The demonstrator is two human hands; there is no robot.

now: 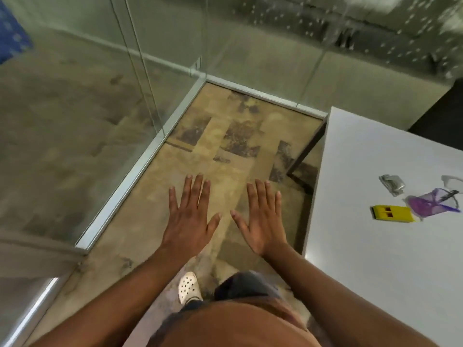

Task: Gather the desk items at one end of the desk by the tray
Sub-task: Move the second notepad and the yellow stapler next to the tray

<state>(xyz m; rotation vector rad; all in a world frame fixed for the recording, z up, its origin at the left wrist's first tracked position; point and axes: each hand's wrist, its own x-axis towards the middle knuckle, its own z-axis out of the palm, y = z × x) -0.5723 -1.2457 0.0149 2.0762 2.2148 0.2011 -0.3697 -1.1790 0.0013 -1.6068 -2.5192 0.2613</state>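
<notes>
My left hand (pixel 189 214) and my right hand (pixel 263 217) are held out flat over the floor, palms down, fingers spread, holding nothing. Both are well left of the white desk (pixel 375 259). On the desk's right part lie a yellow block (pixel 392 213) with two red squares, a crumpled silver wrapper (pixel 392 184), and a purple mesh pouch (pixel 432 202) with a dark pen (pixel 449 195) resting on it. A clear item (pixel 451 180) is cut off by the right frame edge. No tray is in view.
A glass partition with a metal floor rail (pixel 140 166) runs along the left and back. Patterned tan carpet (pixel 225 146) lies below my hands. The desk's dark metal leg (pixel 307 149) stands at its far left corner. My white shoe (pixel 189 288) shows below.
</notes>
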